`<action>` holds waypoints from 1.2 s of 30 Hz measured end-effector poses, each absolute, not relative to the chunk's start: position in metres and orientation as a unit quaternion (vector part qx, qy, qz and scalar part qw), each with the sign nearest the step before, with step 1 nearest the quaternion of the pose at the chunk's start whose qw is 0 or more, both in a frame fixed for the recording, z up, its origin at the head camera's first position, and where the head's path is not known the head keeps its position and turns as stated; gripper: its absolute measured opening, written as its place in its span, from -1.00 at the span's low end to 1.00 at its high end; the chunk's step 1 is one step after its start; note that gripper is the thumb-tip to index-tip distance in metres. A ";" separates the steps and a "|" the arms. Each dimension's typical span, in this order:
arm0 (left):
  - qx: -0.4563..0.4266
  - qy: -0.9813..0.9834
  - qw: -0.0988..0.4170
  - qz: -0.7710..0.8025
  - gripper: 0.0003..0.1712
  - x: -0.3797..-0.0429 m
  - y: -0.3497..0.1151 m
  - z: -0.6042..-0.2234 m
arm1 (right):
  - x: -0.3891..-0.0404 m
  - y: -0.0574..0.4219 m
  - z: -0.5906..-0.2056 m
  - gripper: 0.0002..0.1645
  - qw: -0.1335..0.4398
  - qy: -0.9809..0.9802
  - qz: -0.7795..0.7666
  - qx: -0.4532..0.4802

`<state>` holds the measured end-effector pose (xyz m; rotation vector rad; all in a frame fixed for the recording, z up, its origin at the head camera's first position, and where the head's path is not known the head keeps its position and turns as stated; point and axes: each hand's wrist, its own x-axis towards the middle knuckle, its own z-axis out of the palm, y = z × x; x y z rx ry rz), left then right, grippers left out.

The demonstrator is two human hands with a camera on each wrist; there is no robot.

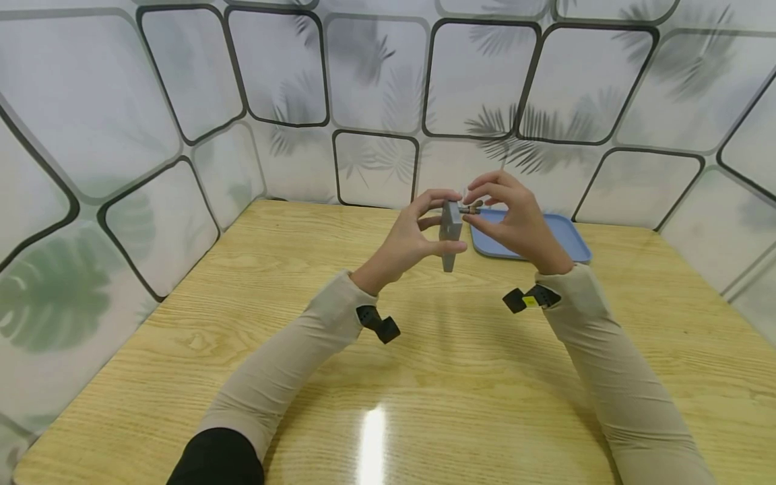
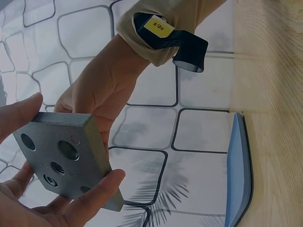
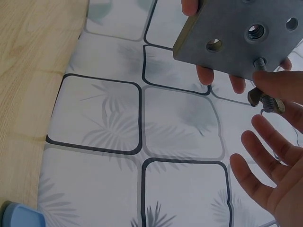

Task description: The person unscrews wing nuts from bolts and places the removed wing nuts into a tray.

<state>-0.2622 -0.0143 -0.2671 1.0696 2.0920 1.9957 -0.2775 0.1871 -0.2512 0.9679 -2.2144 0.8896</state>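
My left hand [image 1: 407, 236] grips a grey metal block [image 1: 450, 225] by its edges and holds it upright above the table. Several round holes pass through the block, some of them threaded, as the left wrist view shows. With thumb and fingers, my right hand [image 1: 517, 219] pinches a threaded bolt [image 3: 260, 63] that carries a brass-coloured wing nut [image 3: 255, 97]. The bolt's tip sits at a hole near the block's lower edge in the right wrist view. My right thumb covers part of the bolt, while the other fingers are spread.
Behind the hands, a blue tray [image 1: 566, 236] lies toward the far edge of the wooden table [image 1: 388, 377]. A patterned curtain [image 1: 376, 74] stands around the back and sides. Each wrist wears a black camera mount [image 1: 378, 325].
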 end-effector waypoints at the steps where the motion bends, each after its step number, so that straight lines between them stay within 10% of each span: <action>1: 0.347 0.678 0.030 0.648 -0.27 -0.262 -0.014 -0.267 | -0.278 0.187 -0.251 -0.79 0.281 -0.826 0.332 0.360; 36: 0.348 0.687 0.016 0.638 -0.28 -0.263 -0.015 -0.267 | -0.275 0.189 -0.248 -0.92 0.272 -0.822 0.349 0.359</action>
